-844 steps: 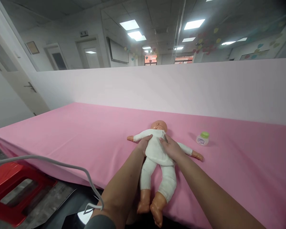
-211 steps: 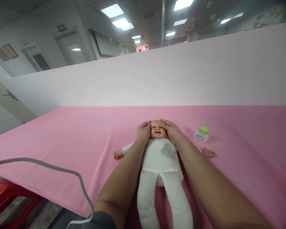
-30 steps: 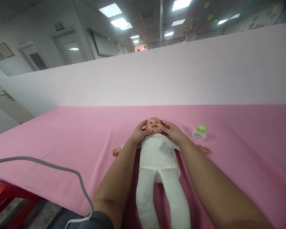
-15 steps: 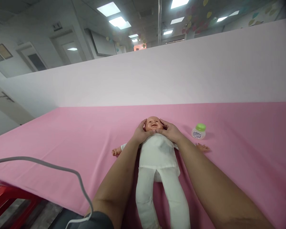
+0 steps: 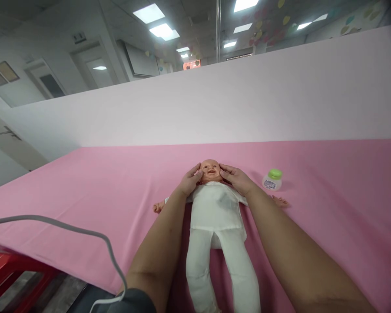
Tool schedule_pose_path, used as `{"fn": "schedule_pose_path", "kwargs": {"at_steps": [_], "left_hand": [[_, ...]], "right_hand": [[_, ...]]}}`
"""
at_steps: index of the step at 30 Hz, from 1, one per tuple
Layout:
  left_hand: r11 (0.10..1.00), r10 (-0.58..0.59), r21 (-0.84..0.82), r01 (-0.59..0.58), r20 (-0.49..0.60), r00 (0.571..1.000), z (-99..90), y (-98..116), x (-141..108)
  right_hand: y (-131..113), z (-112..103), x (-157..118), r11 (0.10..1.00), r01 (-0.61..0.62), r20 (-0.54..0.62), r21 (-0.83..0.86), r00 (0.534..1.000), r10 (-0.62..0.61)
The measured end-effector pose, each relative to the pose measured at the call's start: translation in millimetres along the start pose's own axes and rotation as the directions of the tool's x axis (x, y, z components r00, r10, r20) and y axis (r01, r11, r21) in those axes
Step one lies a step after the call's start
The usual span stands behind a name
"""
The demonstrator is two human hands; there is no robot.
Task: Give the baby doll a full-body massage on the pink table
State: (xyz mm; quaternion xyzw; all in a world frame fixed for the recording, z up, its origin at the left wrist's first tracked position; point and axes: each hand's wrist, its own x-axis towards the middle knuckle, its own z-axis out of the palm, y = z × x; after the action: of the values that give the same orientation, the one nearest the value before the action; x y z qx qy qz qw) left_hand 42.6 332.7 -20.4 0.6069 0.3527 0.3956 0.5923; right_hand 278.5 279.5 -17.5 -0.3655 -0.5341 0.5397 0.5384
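Observation:
A baby doll [image 5: 217, 208] in a white top and white trousers lies on its back on the pink cloth, its head toward the wall. My left hand [image 5: 192, 178] rests against the left side of the doll's head, thumb on the cheek. On the right side of the head, my right hand [image 5: 236, 177] touches the other cheek with its thumb and fingers. Both hands hold the head between them. The doll's arms stretch out to either side, partly hidden under my forearms.
A clear jar with a green lid [image 5: 275, 174] stands right of my right hand. The pink cloth [image 5: 101, 187] meets a white wall [image 5: 195, 113] with glass above. A grey cable [image 5: 68, 224] crosses the lower left, near a red stool [image 5: 6, 269].
Both thumbs have moved from under the doll's chin out to its cheeks. The hands have shifted slightly apart, and the doll's chin and collar show more.

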Motion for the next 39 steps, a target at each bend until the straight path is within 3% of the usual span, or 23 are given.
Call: {"fn": "schedule_pose_path", "kwargs": {"at_steps": [6,14,22,31,39], "left_hand": [[0.977,0.067,0.205,-0.062,-0.015,0.998,3.0,1,-1],[0.938,0.080,0.341,-0.053,-0.066,0.995,9.2,3,-1],[0.958,0.055,0.284,-0.040,-0.044,0.997,7.6,7,-3],[0.998,0.024,0.064,-0.024,0.010,1.000,-2.2,-5,2],[1.000,0.023,0.011,-0.022,-0.025,0.999,-0.5,-9,4]], "right_hand": [[-2,4,1,0.978,0.034,-0.024,-0.206,0.999,-0.039],[7,10,7,0.951,-0.009,-0.146,-0.310,0.989,-0.039],[0,3,2,0.942,-0.005,-0.085,-0.336,0.996,-0.025],[0,-3,-1,0.991,0.002,0.010,-0.132,1.000,-0.001],[0,1,-1,0.999,-0.016,0.036,-0.035,0.999,0.018]]}}
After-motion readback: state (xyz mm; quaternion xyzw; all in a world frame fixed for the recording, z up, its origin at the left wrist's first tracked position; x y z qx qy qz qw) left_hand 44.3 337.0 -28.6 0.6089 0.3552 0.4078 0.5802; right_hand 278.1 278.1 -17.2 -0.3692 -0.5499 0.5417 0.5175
